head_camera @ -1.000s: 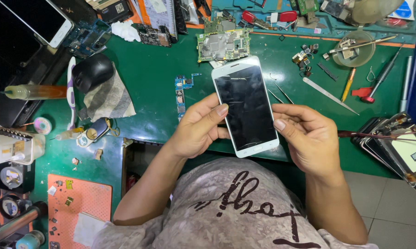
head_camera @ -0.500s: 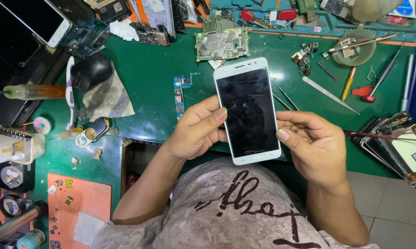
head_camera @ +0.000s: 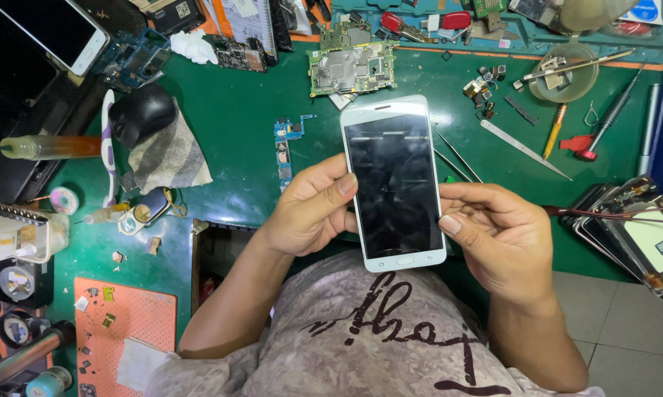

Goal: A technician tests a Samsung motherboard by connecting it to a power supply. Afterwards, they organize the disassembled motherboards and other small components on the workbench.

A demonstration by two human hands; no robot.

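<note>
A white smartphone (head_camera: 394, 184) with a dark screen is held face up above the green work mat (head_camera: 236, 117), its home button toward me. My left hand (head_camera: 309, 209) grips its left edge, thumb resting on the side of the screen. My right hand (head_camera: 497, 235) holds the right edge, thumb pressed against the frame near the lower half. Under the phone, thin tweezers (head_camera: 456, 158) lie on the mat.
A green circuit board (head_camera: 351, 68) lies behind the phone, a small flex board (head_camera: 283, 151) to its left. A black mouse-like object on a cloth (head_camera: 141, 114), a syringe (head_camera: 48, 147), a glass dish (head_camera: 563, 73), screwdrivers (head_camera: 603, 125) and stacked phone frames (head_camera: 636, 235) surround the spot.
The phone and both hands have drifted slightly down and toward me; the grip on both edges stays the same.
</note>
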